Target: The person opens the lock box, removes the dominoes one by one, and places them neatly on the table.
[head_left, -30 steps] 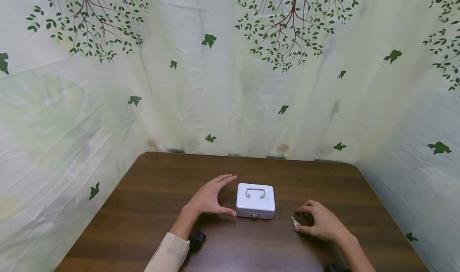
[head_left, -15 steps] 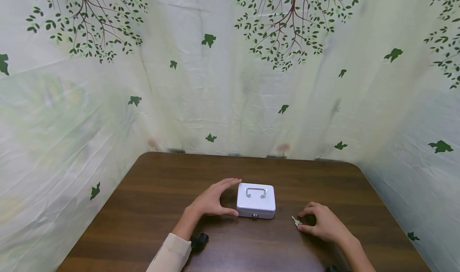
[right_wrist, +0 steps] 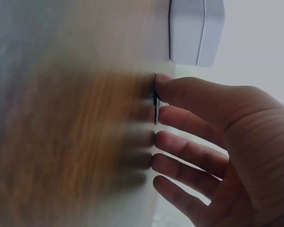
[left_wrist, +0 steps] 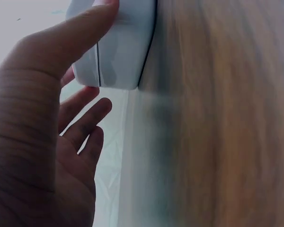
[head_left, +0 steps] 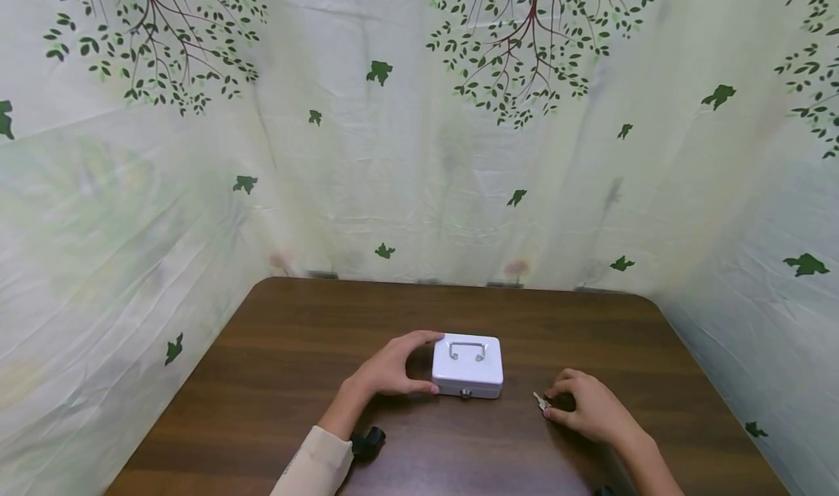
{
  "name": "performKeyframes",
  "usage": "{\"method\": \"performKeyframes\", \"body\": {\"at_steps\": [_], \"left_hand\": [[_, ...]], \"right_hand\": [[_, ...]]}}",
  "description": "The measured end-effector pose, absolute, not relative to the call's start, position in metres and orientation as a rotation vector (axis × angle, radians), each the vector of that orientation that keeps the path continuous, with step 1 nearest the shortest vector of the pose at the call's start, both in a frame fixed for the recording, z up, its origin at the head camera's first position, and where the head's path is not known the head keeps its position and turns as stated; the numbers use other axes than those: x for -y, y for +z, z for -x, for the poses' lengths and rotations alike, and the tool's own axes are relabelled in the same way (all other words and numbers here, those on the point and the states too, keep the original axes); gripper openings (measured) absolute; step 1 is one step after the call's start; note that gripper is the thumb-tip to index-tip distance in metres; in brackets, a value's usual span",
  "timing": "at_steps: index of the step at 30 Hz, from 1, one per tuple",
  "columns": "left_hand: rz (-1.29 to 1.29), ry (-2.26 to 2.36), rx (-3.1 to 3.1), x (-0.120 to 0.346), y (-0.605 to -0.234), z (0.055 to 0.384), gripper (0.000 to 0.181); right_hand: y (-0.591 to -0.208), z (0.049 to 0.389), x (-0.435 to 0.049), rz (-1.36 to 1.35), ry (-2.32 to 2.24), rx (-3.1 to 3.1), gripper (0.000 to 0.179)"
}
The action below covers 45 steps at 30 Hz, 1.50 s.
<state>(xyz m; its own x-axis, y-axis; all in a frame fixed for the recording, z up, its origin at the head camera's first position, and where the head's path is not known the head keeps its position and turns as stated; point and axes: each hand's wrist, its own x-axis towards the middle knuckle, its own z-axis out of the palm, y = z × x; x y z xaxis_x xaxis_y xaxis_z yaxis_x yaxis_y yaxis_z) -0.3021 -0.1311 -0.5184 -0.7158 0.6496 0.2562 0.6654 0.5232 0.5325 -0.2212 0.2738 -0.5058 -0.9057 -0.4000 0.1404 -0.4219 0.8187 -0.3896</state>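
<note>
A small white cash box [head_left: 467, 365] with a wire handle on its lid and a lock at the front stands shut on the brown table [head_left: 367, 310]. My left hand [head_left: 393, 368] holds the box's left end, thumb at the front and index finger at the back corner. In the left wrist view the thumb presses the box's front face; the other fingers are partly behind it. Silver keys [head_left: 541, 401] lie on the table to the right of the box. My right hand [head_left: 593, 405] rests at them, thumb and index finger touching or very close, with a gap between them.
A pale cloth with printed leaves and branches [head_left: 446, 154] hangs behind and on both sides of the table. Dark wrist devices are on both arms, the left one [head_left: 368, 443] below the beige sleeve [head_left: 317, 463].
My left hand has moved right, from beside the cash box onto its left end. My right thumb and index finger have drawn slightly closer together at the keys.
</note>
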Motion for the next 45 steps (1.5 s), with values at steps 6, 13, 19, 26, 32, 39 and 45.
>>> {"method": "performKeyframes", "body": {"at_steps": [6,13,19,26,32,39,45], "left_hand": [[1.147,-1.001,2.742,0.129,-0.519,0.300,0.092],[1.168,-0.998,2.719,0.124,-0.522,0.300,0.098],[1.181,-0.957,2.699,0.121,-0.521,0.299,0.099],[1.155,-0.955,2.687,0.120,-0.518,0.297,0.095],[1.150,-0.939,2.678,0.121,-0.518,0.296,0.094],[1.121,-0.908,2.686,0.121,-0.519,0.296,0.093],[1.122,-0.914,2.679,0.120,-0.518,0.293,0.093]], "right_hand": [[-0.506,0.221,-0.267,-0.682,0.600,2.910,0.010],[-0.505,0.221,-0.263,-0.666,0.569,2.890,0.008],[-0.504,0.219,-0.259,-0.655,0.542,2.866,0.009],[-0.504,0.219,-0.254,-0.593,0.525,2.891,0.008],[-0.505,0.219,-0.249,-0.513,0.504,2.918,0.011],[-0.507,0.219,-0.244,-0.450,0.483,2.875,0.014],[-0.512,0.219,-0.242,-0.363,0.573,2.866,0.011]]}}
